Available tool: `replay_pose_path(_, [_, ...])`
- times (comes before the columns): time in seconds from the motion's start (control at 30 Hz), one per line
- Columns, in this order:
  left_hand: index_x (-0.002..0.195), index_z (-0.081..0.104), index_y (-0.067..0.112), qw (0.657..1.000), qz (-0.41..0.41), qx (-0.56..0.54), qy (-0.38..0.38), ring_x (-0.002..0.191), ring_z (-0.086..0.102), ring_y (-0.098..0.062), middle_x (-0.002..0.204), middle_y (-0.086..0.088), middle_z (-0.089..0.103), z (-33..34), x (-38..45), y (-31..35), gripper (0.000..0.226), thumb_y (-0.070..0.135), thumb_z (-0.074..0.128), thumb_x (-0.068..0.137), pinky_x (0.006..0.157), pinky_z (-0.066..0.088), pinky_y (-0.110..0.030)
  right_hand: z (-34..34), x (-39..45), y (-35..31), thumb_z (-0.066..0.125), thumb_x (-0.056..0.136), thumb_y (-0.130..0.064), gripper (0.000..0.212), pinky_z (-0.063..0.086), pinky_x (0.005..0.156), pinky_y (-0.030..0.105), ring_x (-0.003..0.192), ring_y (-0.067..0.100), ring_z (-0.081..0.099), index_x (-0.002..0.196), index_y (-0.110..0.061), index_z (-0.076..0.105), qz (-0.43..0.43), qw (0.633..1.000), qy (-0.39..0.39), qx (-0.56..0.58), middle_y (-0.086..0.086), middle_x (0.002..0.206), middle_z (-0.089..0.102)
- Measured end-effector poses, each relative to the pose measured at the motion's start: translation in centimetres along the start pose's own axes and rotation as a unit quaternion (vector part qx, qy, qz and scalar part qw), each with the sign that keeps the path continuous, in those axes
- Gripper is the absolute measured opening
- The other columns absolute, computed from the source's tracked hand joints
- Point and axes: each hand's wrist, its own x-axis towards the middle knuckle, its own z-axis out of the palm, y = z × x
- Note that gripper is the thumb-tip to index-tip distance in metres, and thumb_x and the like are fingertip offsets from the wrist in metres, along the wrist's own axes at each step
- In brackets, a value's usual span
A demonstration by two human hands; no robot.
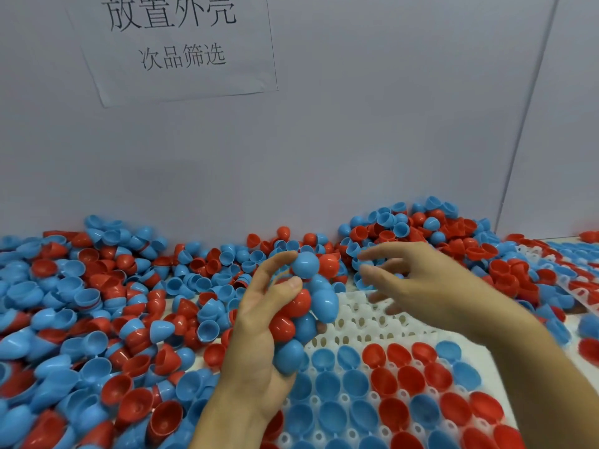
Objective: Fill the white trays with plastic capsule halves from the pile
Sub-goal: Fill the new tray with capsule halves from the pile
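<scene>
Left hand [259,322] clutches capsule halves [298,315], hiding tray [372,322]; right hand [418,280] blurred, fingers spread.

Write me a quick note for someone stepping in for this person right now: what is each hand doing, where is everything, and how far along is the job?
Left hand: grips a clutch of blue and red capsule halves above the tray's far left corner.
Right hand: fingers spread, holding nothing, blurred, hovering over the tray's far edge.
White tray: directly in front; its near rows are filled with red and blue halves, dome up.
Done: those near rows.
Left: the far rows of sockets stand empty.
Pile: loose halves lie to the left and along the wall behind. A second tray lies at the far right, partly covered.
</scene>
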Motion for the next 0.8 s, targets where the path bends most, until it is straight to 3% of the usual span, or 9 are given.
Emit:
replay_pose_path(0.07, [0.099, 0.076, 0.030, 0.999, 0.001, -0.003, -0.050, 0.077, 0.071, -0.014, 0.096, -0.003, 0.073, 0.2, -0.3, 0.1, 0.035, 0.020, 0.076, 0.066, 0.061, 0.057, -0.025, 1.6, 0.1, -0.9, 0.058, 0.086, -0.054, 0.037, 0.059, 0.062, 0.021, 0.082, 0.003, 0.073, 0.119, -0.038, 0.061, -0.031, 0.990, -0.014, 0.135, -0.009, 0.101, 0.072])
replay_pose_path(0.13, [0.100, 0.076, 0.029, 0.997, -0.002, 0.004, -0.079, 0.077, 0.071, -0.013, 0.096, -0.002, 0.074, 0.4, -0.6, 0.2, 0.035, 0.027, 0.076, 0.065, 0.061, 0.056, -0.023, 2.4, 0.2, -1.2, 0.061, 0.090, -0.044, 0.024, 0.058, 0.062, 0.019, 0.084, 0.005, 0.073, 0.109, -0.033, 0.070, -0.064, 0.980, 0.007, 0.187, -0.008, 0.096, 0.075])
replay_pose_path(0.37, [0.104, 0.076, 0.034, 0.999, -0.007, 0.027, -0.044, 0.075, 0.071, -0.012, 0.095, -0.001, 0.076, 0.7, -0.4, -0.2, 0.033, 0.023, 0.069, 0.073, 0.060, 0.056, -0.023, 3.3, 0.8, -0.8, 0.069, 0.091, -0.022, 0.017, 0.060, 0.078, 0.026, 0.088, 0.009, 0.074, 0.107, -0.027, 0.074, -0.070, 0.968, 0.058, 0.235, -0.006, 0.103, 0.075])
replay_pose_path(0.53, [0.113, 0.072, 0.040, 0.999, -0.019, 0.046, -0.015, 0.073, 0.071, -0.014, 0.099, -0.005, 0.076, 0.7, -0.1, -0.2, 0.051, 0.022, 0.083, 0.067, 0.056, 0.056, -0.027, 4.4, 0.9, -1.1, 0.075, 0.087, -0.018, 0.011, 0.056, 0.074, 0.015, 0.086, 0.002, 0.071, 0.094, -0.025, 0.078, -0.082, 0.969, 0.092, 0.214, -0.013, 0.094, 0.075])
replay_pose_path(0.7, [0.099, 0.074, 0.023, 0.998, -0.028, 0.051, 0.034, 0.073, 0.069, -0.019, 0.100, -0.012, 0.074, 0.6, 0.4, -0.4, 0.033, 0.028, 0.075, 0.066, 0.056, 0.056, -0.030, 5.2, 1.0, -1.3, 0.078, 0.082, -0.013, 0.022, 0.059, 0.082, 0.024, 0.092, 0.004, 0.071, 0.098, -0.028, 0.076, -0.096, 0.971, 0.060, 0.212, -0.013, 0.098, 0.075])
replay_pose_path(0.8, [0.093, 0.074, 0.025, 0.998, -0.041, 0.018, 0.044, 0.067, 0.069, -0.016, 0.092, -0.006, 0.073, 0.7, 0.3, -0.2, 0.030, 0.029, 0.076, 0.063, 0.053, 0.055, -0.030, 5.1, 1.3, -0.8, 0.077, 0.083, -0.010, 0.030, 0.059, 0.088, 0.032, 0.097, 0.007, 0.071, 0.104, -0.030, 0.075, -0.082, 0.962, 0.052, 0.257, -0.007, 0.103, 0.075])
